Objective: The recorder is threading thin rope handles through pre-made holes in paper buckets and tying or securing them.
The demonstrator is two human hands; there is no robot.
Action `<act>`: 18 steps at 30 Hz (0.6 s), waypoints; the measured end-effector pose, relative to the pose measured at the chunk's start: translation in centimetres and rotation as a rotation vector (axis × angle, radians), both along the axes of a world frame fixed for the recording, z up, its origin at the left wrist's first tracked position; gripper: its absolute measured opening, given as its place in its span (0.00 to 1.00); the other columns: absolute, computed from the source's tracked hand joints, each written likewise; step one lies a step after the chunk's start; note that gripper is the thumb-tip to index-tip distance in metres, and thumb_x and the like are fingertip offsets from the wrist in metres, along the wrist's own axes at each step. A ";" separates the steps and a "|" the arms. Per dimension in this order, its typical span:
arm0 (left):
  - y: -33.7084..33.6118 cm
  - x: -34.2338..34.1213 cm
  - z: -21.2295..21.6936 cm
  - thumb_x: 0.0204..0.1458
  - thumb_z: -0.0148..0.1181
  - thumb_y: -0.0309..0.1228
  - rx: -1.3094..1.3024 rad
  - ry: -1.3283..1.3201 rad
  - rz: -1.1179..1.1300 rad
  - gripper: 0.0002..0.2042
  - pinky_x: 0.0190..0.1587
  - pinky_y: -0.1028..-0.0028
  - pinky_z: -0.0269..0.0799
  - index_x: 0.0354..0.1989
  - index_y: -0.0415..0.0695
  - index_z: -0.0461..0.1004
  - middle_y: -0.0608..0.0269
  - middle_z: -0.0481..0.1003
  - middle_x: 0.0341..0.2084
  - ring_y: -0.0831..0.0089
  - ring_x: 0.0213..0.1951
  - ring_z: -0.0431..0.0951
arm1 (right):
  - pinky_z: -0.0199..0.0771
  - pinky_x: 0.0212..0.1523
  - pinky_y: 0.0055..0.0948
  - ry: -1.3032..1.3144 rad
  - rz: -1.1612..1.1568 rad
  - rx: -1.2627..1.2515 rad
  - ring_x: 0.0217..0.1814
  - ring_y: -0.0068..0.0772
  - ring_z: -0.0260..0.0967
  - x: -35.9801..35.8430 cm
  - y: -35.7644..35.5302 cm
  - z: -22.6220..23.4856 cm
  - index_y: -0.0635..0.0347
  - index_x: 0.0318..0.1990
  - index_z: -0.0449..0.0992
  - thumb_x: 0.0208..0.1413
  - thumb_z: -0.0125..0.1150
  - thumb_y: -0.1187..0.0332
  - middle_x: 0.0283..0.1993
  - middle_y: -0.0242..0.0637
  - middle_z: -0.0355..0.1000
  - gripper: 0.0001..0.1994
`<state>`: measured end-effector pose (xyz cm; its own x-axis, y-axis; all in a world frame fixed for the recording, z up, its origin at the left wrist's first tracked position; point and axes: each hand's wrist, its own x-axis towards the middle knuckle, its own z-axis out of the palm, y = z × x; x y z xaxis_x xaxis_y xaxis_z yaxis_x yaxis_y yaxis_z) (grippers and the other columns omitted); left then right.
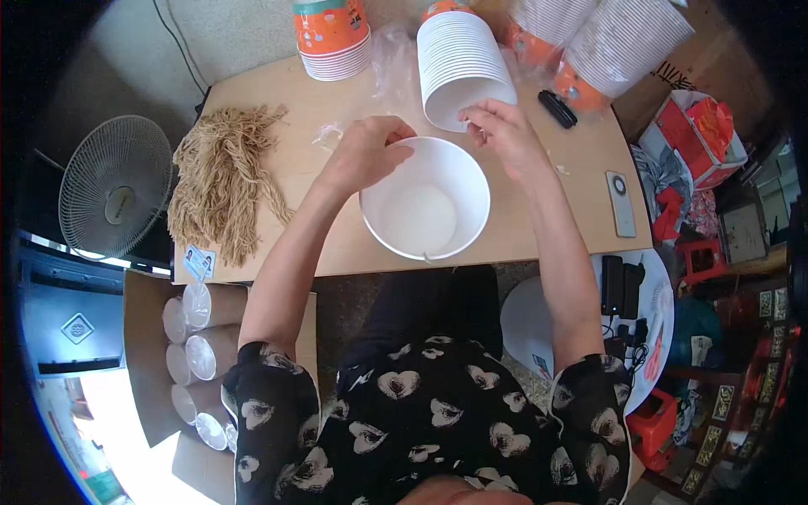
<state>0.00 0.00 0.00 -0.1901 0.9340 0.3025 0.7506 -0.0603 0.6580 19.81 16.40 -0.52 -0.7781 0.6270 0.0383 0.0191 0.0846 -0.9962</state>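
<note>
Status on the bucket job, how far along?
Done: nothing visibly finished on the table. In hand: left hand and right hand pinch the rim of one white paper bucket. Left: a tall bucket stack and a full pile of tan cords.

Straw-coloured cord bundle (223, 181), fan (114, 187), phone (621, 203), possibly remote (557, 108).
</note>
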 end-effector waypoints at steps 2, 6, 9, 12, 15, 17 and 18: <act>0.3 0.4 -0.1 0.50 0.64 0.26 -0.137 -0.239 0.009 0.10 0.43 0.69 0.76 0.41 0.38 0.81 0.51 0.82 0.33 0.66 0.36 0.83 | 0.77 0.35 0.23 0.053 -0.118 -0.201 0.35 0.23 0.74 -0.2 0.6 -1.6 0.66 0.38 0.79 0.60 0.60 0.67 0.34 0.34 0.76 0.10; -0.7 0.1 -0.5 0.51 0.63 0.24 -0.027 -0.238 -0.049 0.09 0.42 0.70 0.76 0.40 0.37 0.80 0.53 0.82 0.32 0.68 0.35 0.82 | 0.78 0.35 0.24 0.113 -0.182 -0.311 0.35 0.24 0.74 -1.4 -2.1 -2.5 0.67 0.39 0.78 0.60 0.59 0.68 0.34 0.36 0.76 0.09; -1.3 0.6 -0.7 0.52 0.62 0.23 0.032 -0.243 -0.081 0.08 0.42 0.71 0.76 0.40 0.36 0.79 0.54 0.82 0.31 0.68 0.34 0.82 | 0.79 0.34 0.25 0.163 -0.229 -0.262 0.36 0.25 0.75 -1.8 -4.4 -1.8 0.68 0.39 0.77 0.61 0.58 0.69 0.34 0.37 0.76 0.09; -1.8 0.7 -0.5 0.53 0.62 0.23 0.067 -0.256 -0.067 0.07 0.42 0.71 0.77 0.40 0.36 0.78 0.55 0.82 0.31 0.68 0.34 0.82 | 0.79 0.33 0.24 0.093 -0.292 -0.130 0.33 0.27 0.76 -2.2 -5.8 -1.1 0.69 0.39 0.76 0.62 0.58 0.70 0.34 0.38 0.76 0.08; -2.0 0.9 -0.4 0.53 0.62 0.23 0.066 -0.288 -0.073 0.07 0.42 0.71 0.77 0.39 0.36 0.78 0.55 0.81 0.30 0.69 0.34 0.82 | 0.79 0.32 0.23 0.104 -0.284 -0.120 0.30 0.26 0.76 -2.2 -6.1 -1.0 0.69 0.39 0.76 0.62 0.59 0.70 0.33 0.39 0.77 0.08; -2.2 1.1 -0.5 0.53 0.62 0.22 0.090 -0.262 -0.088 0.06 0.42 0.71 0.77 0.39 0.36 0.78 0.55 0.81 0.30 0.69 0.33 0.82 | 0.78 0.31 0.23 0.097 -0.243 -0.145 0.29 0.26 0.76 -2.2 -6.1 -1.2 0.69 0.40 0.76 0.62 0.59 0.71 0.32 0.39 0.77 0.08; -2.3 1.1 -0.5 0.53 0.62 0.22 0.094 -0.262 -0.087 0.06 0.42 0.71 0.77 0.39 0.36 0.78 0.55 0.81 0.30 0.69 0.33 0.82 | 0.78 0.31 0.23 0.097 -0.242 -0.141 0.29 0.26 0.76 -2.2 -6.2 -1.2 0.69 0.40 0.76 0.62 0.59 0.71 0.32 0.39 0.77 0.08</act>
